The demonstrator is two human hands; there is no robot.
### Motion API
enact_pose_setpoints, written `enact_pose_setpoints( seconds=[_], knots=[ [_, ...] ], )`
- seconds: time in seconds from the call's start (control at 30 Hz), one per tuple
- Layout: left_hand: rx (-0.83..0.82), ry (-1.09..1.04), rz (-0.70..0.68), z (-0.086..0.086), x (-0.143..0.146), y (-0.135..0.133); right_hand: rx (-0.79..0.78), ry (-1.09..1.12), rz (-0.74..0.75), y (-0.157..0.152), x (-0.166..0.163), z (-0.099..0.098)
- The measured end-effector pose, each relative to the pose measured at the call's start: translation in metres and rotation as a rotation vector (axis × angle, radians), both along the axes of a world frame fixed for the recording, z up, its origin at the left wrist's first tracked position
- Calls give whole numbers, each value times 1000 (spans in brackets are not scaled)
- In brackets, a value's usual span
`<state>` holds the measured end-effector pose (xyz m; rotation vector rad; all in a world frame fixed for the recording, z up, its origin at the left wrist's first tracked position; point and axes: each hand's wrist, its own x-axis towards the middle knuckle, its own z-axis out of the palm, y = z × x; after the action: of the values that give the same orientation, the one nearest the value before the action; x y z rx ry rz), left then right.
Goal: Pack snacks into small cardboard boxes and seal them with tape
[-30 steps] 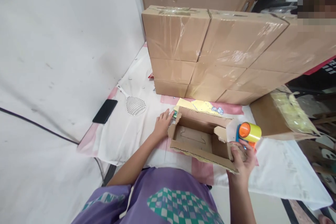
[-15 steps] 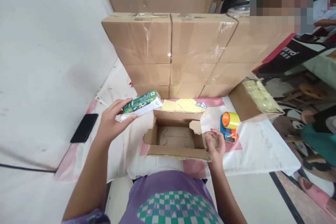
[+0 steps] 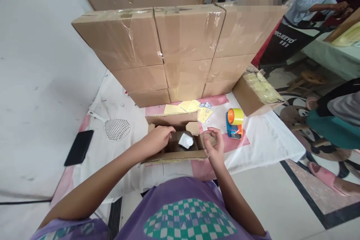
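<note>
An open cardboard box point(image 3: 174, 156) stands in front of me, its flaps raised. A small white item with a round, cap-like end point(image 3: 186, 141) shows inside; its kind is unclear. My left hand point(image 3: 158, 139) reaches over the box's left side, fingers bent down into the opening, apart from the white item. Nothing shows in its fingers, though their tips are partly hidden. At the right end, my right hand point(image 3: 215, 144) is closed on the box's side flap. The green and white carton seen earlier is not visible as such.
Behind the box rises a wall of taped cardboard boxes point(image 3: 185, 45). An orange and blue tape dispenser with yellow tape point(image 3: 234, 122) lies to the right, near another carton point(image 3: 250, 95). A white perforated paddle point(image 3: 116, 129) and a black phone point(image 3: 79, 148) lie left. People sit beyond.
My left hand has moved right and down into the box, and the green and white carton is no longer in it. A white item now shows inside. My right hand stays on the flap.
</note>
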<state>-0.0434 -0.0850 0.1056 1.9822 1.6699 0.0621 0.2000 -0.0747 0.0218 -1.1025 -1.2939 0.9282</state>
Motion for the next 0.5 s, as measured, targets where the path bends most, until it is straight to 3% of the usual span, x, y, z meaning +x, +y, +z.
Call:
enact_pose_setpoints(
  seconds=[0.17,0.37,0.5],
  knots=[
    [-79,73,-156,9,18,-1,-3,18,16,-1,0,3],
    [6,84,-32,-25,52,13,5,-15,-4,-1,-2,2],
    [44,91,-114,-33,53,18,-2,23,-6,-2,-2,0]
  ],
)
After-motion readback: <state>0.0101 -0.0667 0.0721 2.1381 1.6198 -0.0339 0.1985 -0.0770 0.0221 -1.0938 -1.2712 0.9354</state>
